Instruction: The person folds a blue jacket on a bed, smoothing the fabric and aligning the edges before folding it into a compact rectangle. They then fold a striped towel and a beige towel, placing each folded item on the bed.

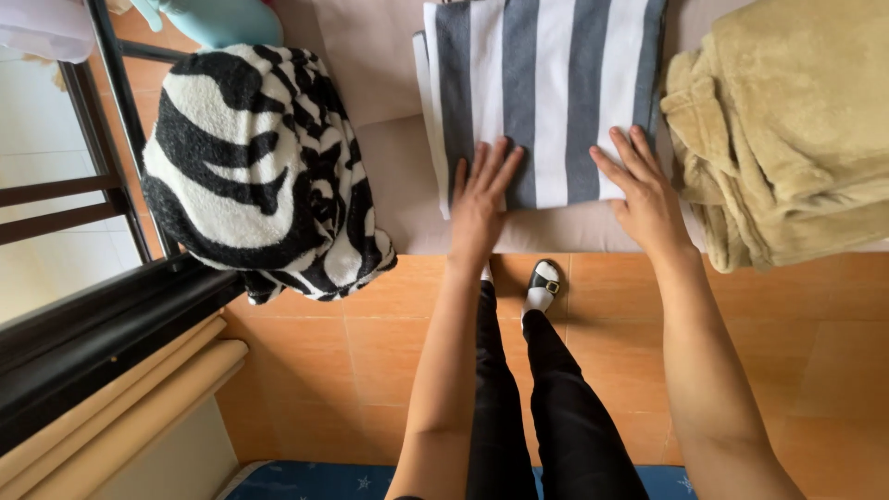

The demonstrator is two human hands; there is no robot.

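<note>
A folded cloth with grey and white stripes [546,83] lies on a pale beige mattress [389,167]. My left hand [480,206] rests flat on the cloth's near edge, fingers spread. My right hand [645,193] presses flat on the near right corner of the same cloth. Neither hand grips anything.
A black and white zebra-patterned blanket [255,167] is heaped at the left. A tan fleece blanket [787,130] is piled at the right. Below are an orange tiled floor [370,352], my legs in black trousers [546,407], and a dark metal frame [111,315] at the left.
</note>
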